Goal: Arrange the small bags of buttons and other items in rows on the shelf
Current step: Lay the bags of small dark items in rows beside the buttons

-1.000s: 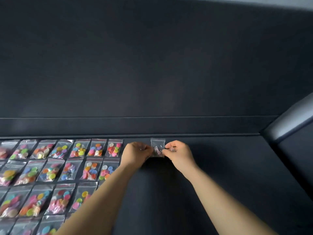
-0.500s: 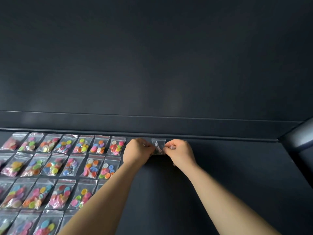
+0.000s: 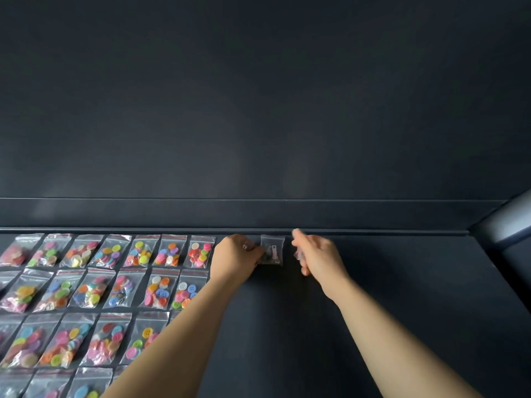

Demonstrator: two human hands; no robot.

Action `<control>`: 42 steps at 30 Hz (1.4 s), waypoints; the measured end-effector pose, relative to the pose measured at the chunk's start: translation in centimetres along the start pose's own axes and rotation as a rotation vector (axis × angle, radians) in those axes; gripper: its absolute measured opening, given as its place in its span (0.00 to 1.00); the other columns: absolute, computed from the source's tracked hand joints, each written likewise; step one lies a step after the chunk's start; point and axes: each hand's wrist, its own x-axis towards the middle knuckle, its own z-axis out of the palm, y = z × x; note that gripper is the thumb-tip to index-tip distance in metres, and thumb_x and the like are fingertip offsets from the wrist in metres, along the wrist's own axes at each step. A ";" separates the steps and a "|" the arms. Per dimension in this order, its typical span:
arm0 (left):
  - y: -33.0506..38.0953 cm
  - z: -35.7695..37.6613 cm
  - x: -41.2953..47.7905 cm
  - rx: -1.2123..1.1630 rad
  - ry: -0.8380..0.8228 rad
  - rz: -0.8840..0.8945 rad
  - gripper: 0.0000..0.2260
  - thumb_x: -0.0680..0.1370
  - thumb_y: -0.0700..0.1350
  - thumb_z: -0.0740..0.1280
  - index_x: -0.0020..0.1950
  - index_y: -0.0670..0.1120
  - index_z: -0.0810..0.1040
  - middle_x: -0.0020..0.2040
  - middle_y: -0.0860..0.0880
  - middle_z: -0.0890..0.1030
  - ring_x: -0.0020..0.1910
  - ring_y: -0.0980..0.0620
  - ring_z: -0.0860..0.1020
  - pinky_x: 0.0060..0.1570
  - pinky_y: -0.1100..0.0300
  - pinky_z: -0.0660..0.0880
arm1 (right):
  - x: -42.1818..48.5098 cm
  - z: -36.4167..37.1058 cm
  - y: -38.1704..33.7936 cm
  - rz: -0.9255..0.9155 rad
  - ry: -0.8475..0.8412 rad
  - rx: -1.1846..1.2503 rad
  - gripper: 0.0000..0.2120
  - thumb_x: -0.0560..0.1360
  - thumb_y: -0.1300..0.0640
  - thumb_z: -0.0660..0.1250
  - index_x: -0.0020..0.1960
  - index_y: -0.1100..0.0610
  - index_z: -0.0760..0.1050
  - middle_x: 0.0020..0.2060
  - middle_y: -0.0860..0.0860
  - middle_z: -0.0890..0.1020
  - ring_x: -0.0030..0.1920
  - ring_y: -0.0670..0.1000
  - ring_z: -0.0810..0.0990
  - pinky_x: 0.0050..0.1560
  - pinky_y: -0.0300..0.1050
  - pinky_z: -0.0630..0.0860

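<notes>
Bag [image 3: 273, 250] lies mid-frame on shelf [image 3: 402, 282], left hand [image 3: 237, 257] with curled fingers pinching its left edge; right hand [image 3: 319, 255] just right, blurred, finger state unclear. Button bags [image 3: 169, 251] fill lower left.

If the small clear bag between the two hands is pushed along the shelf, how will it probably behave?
The small bag is thin clear plastic, so it would probably crumple rather than stay stiff. It looks light, with only a few small pieces inside. It seems to lie flat on the shelf, so it should slide, not roll.
</notes>
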 end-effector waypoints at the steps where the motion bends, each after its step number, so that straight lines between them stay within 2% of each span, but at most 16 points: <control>1: 0.1 -0.4 -0.3 -0.026 0.015 0.014 0.10 0.70 0.49 0.72 0.35 0.44 0.80 0.30 0.47 0.80 0.31 0.49 0.79 0.33 0.58 0.75 | -0.4 -0.5 -0.3 0.051 -0.026 0.136 0.16 0.78 0.50 0.62 0.48 0.63 0.79 0.31 0.55 0.75 0.28 0.49 0.72 0.34 0.45 0.72; 3: 0.7 -1.2 -1.6 -0.180 -0.007 0.025 0.07 0.71 0.49 0.73 0.36 0.47 0.82 0.27 0.52 0.80 0.24 0.58 0.74 0.27 0.63 0.72 | -1.5 -1.5 -1.0 0.111 -0.088 0.422 0.11 0.79 0.60 0.61 0.53 0.64 0.79 0.39 0.59 0.77 0.33 0.50 0.74 0.39 0.47 0.77; 6: 2.2 -1.8 -4.1 -0.514 -0.247 -0.016 0.07 0.71 0.48 0.75 0.41 0.45 0.84 0.24 0.53 0.73 0.21 0.56 0.66 0.23 0.66 0.64 | -3.2 -2.6 -1.2 0.032 -0.168 0.554 0.09 0.79 0.66 0.61 0.51 0.64 0.80 0.43 0.60 0.81 0.39 0.54 0.80 0.46 0.51 0.79; 8: 3.0 -1.6 -5.0 -0.579 -0.350 -0.008 0.07 0.71 0.48 0.75 0.41 0.45 0.84 0.24 0.51 0.69 0.22 0.54 0.63 0.23 0.65 0.61 | -4.2 -2.8 -1.1 -0.042 -0.196 0.491 0.07 0.77 0.66 0.64 0.48 0.62 0.81 0.43 0.59 0.83 0.42 0.55 0.81 0.50 0.51 0.80; 11: 3.6 -1.4 -5.2 -0.578 -0.377 -0.001 0.05 0.74 0.45 0.72 0.40 0.46 0.84 0.24 0.51 0.69 0.23 0.54 0.62 0.23 0.65 0.61 | -4.9 -3.0 -0.8 -0.078 -0.165 0.351 0.05 0.75 0.63 0.68 0.48 0.60 0.82 0.46 0.57 0.85 0.49 0.57 0.83 0.56 0.52 0.79; 14: 3.6 -1.4 -5.1 -0.628 -0.383 -0.008 0.05 0.76 0.41 0.69 0.44 0.41 0.82 0.25 0.52 0.72 0.23 0.55 0.62 0.23 0.64 0.61 | -5.1 -3.2 -0.6 -0.065 -0.164 0.348 0.04 0.75 0.61 0.69 0.48 0.59 0.80 0.46 0.56 0.85 0.50 0.55 0.84 0.54 0.51 0.80; 17: 3.4 -1.3 -5.0 -0.646 -0.368 -0.009 0.08 0.77 0.44 0.68 0.45 0.39 0.81 0.33 0.44 0.78 0.23 0.55 0.63 0.23 0.64 0.61 | -5.1 -3.4 -0.2 -0.087 -0.130 0.287 0.06 0.73 0.66 0.71 0.49 0.60 0.78 0.45 0.57 0.85 0.46 0.55 0.84 0.49 0.50 0.82; 19: 3.2 -1.1 -4.9 -0.627 -0.340 -0.004 0.10 0.77 0.46 0.68 0.42 0.39 0.81 0.36 0.41 0.81 0.23 0.54 0.64 0.23 0.64 0.61 | -4.8 -3.5 0.1 -0.108 -0.088 0.244 0.08 0.73 0.68 0.70 0.48 0.60 0.75 0.41 0.55 0.84 0.41 0.52 0.84 0.43 0.49 0.81; 22: 2.7 -0.9 -4.2 -0.523 -0.225 0.032 0.13 0.78 0.47 0.67 0.37 0.42 0.80 0.32 0.47 0.82 0.21 0.55 0.66 0.23 0.64 0.64 | -4.0 -3.5 0.7 -0.166 -0.043 0.179 0.07 0.73 0.70 0.69 0.44 0.60 0.74 0.36 0.53 0.82 0.35 0.48 0.82 0.37 0.45 0.80; 24: 1.7 -0.8 -3.4 -0.357 -0.143 0.101 0.08 0.76 0.47 0.69 0.40 0.46 0.82 0.31 0.49 0.81 0.20 0.58 0.68 0.24 0.65 0.67 | -3.1 -3.3 1.0 -0.203 -0.009 0.137 0.07 0.74 0.71 0.67 0.43 0.60 0.76 0.36 0.53 0.82 0.34 0.47 0.81 0.35 0.42 0.80; 26: 0.7 -0.9 -2.7 -0.224 -0.110 0.134 0.03 0.75 0.46 0.70 0.47 0.50 0.83 0.35 0.52 0.81 0.21 0.61 0.73 0.27 0.68 0.70 | -2.0 -3.1 1.4 -0.241 0.026 0.058 0.09 0.74 0.70 0.67 0.44 0.58 0.78 0.37 0.54 0.82 0.33 0.46 0.81 0.35 0.41 0.80; 29: -0.5 -0.7 -1.9 0.034 -0.107 0.201 0.10 0.76 0.48 0.69 0.56 0.55 0.81 0.53 0.54 0.78 0.31 0.60 0.78 0.36 0.66 0.72 | -0.2 -2.7 2.4 -0.323 0.086 -0.181 0.08 0.74 0.65 0.68 0.47 0.53 0.82 0.40 0.50 0.84 0.38 0.48 0.82 0.39 0.39 0.79; 31: -0.6 -0.4 -1.6 0.139 -0.117 0.229 0.11 0.77 0.50 0.68 0.59 0.56 0.80 0.58 0.53 0.76 0.39 0.57 0.77 0.39 0.65 0.71 | 0.3 -2.7 2.9 -0.380 0.117 -0.428 0.08 0.74 0.59 0.70 0.51 0.52 0.83 0.42 0.45 0.83 0.42 0.45 0.81 0.43 0.38 0.77; 34: -0.5 0.1 -1.6 0.228 -0.120 0.236 0.12 0.77 0.52 0.67 0.60 0.57 0.79 0.58 0.53 0.76 0.49 0.52 0.78 0.43 0.62 0.71 | 0.3 -3.1 3.3 -0.519 0.174 -0.706 0.10 0.73 0.53 0.71 0.55 0.51 0.82 0.50 0.47 0.78 0.50 0.48 0.76 0.46 0.39 0.73; 37: -0.5 0.4 -1.5 0.273 -0.096 0.259 0.13 0.76 0.53 0.67 0.60 0.58 0.78 0.57 0.52 0.77 0.51 0.51 0.78 0.43 0.61 0.71 | 0.5 -3.2 4.1 -0.688 0.116 -0.740 0.14 0.72 0.53 0.73 0.58 0.54 0.82 0.51 0.49 0.76 0.52 0.50 0.74 0.49 0.39 0.71; 42: -0.5 0.8 -1.5 0.280 -0.058 0.241 0.12 0.75 0.54 0.68 0.59 0.57 0.79 0.57 0.53 0.79 0.51 0.51 0.79 0.44 0.59 0.74 | 1.4 -2.8 4.6 -0.712 0.060 -0.761 0.16 0.73 0.53 0.72 0.61 0.54 0.80 0.55 0.49 0.77 0.54 0.51 0.74 0.55 0.44 0.73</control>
